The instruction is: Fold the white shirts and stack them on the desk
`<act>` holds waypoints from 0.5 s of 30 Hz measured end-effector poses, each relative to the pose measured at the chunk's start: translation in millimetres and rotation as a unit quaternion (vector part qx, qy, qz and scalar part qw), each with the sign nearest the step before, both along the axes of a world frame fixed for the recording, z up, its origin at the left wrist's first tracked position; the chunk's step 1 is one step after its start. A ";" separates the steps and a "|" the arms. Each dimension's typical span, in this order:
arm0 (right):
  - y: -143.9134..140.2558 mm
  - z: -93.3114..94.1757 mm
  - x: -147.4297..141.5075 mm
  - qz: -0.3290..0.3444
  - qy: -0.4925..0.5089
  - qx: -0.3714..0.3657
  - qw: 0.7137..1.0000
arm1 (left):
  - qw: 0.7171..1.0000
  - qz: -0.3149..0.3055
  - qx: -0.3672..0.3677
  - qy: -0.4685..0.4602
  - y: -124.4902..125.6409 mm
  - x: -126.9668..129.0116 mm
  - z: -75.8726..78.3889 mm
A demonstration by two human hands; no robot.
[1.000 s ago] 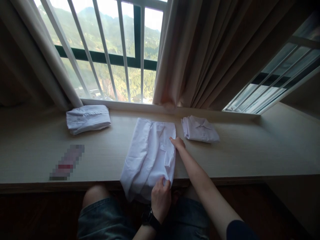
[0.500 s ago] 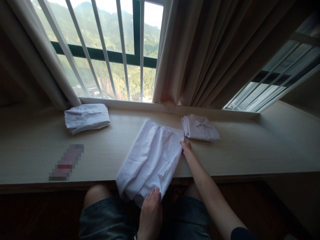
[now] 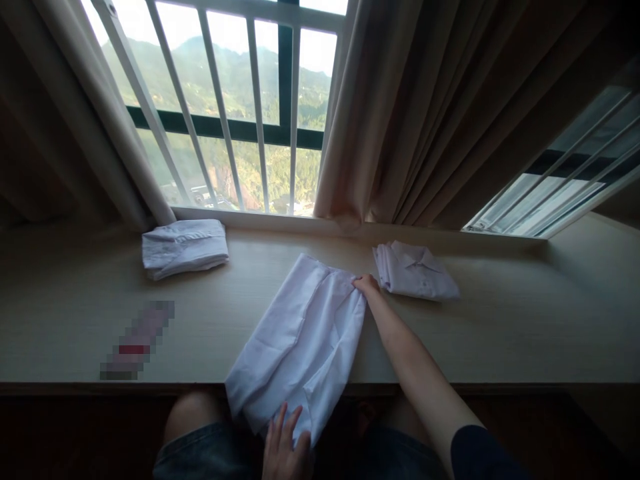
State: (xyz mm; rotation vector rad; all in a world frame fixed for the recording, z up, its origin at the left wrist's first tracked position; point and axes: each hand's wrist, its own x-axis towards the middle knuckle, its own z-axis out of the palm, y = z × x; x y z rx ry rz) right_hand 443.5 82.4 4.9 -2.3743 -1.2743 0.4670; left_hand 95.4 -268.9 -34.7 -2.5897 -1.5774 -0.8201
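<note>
A white shirt [image 3: 300, 340], folded lengthwise into a long strip, lies slanted on the wooden window ledge [image 3: 500, 333] with its near end hanging over the front edge. My right hand [image 3: 366, 285] pinches the shirt's far right corner. With fingers spread, my left hand [image 3: 284, 445] lies flat on the hanging near end, above my lap.
A folded white shirt [image 3: 184, 247] lies at the ledge's back left, another folded white shirt [image 3: 415, 270] just right of my right hand. A blurred flat object [image 3: 137, 340] lies front left. Barred window [image 3: 240, 120] and beige curtains [image 3: 425, 113] stand behind.
The shirt has turned and slid toward me, its near end now hanging lower. My left hand let go of its edge and flattened on it. My right hand moved up to the far corner.
</note>
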 end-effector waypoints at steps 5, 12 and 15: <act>-7.5 -6.9 11.4 -0.003 -0.001 -0.026 1.000 | 0.997 -0.008 -0.043 -0.063 4.8 -16.0 -6.0; -92.7 -10.4 27.3 -0.066 -0.036 -0.001 0.997 | 0.970 0.038 -0.131 -0.201 36.4 -43.6 31.2; -151.3 -19.8 41.2 -0.094 -0.043 0.010 0.995 | 0.944 0.073 -0.208 -0.247 59.3 -54.4 58.5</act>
